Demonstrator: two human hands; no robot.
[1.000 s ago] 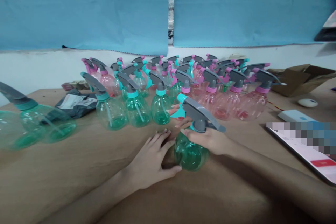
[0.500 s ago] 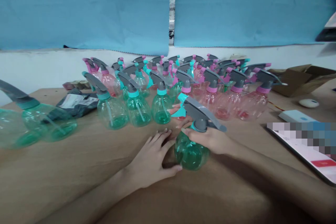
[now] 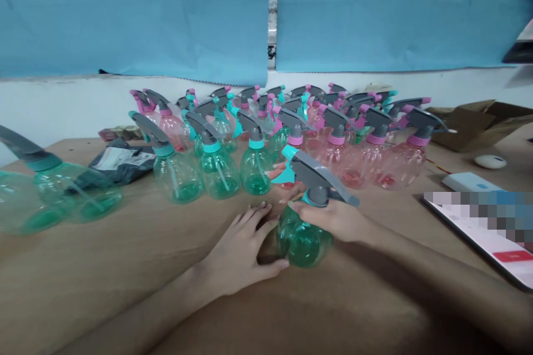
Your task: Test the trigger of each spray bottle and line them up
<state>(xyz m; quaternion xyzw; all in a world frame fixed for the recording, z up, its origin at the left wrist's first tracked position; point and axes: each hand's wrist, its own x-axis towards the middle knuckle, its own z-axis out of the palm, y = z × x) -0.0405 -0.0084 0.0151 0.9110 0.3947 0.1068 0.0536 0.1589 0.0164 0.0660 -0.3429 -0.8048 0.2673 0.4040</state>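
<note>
A green spray bottle (image 3: 302, 241) with a grey and turquoise trigger head stands tilted near the middle of the table. My right hand (image 3: 328, 219) is wrapped round its neck, just under the trigger head, with some fingers hidden behind the bottle. My left hand (image 3: 245, 252) lies on the table at the left of this bottle, fingers spread, its thumb tip close to the bottle's base. Whether the thumb touches the bottle I cannot tell. Beyond the hands stand green spray bottles (image 3: 219, 175) on the left and pink spray bottles (image 3: 333, 158) on the right.
Several more spray bottles fill the back by the wall. At left, a dark plastic package (image 3: 125, 163) lies behind two green bottles (image 3: 79, 194). On the right are an open cardboard box (image 3: 466, 127), a white mouse (image 3: 490, 162), a white box (image 3: 472, 182) and a tablet-like screen (image 3: 478, 233).
</note>
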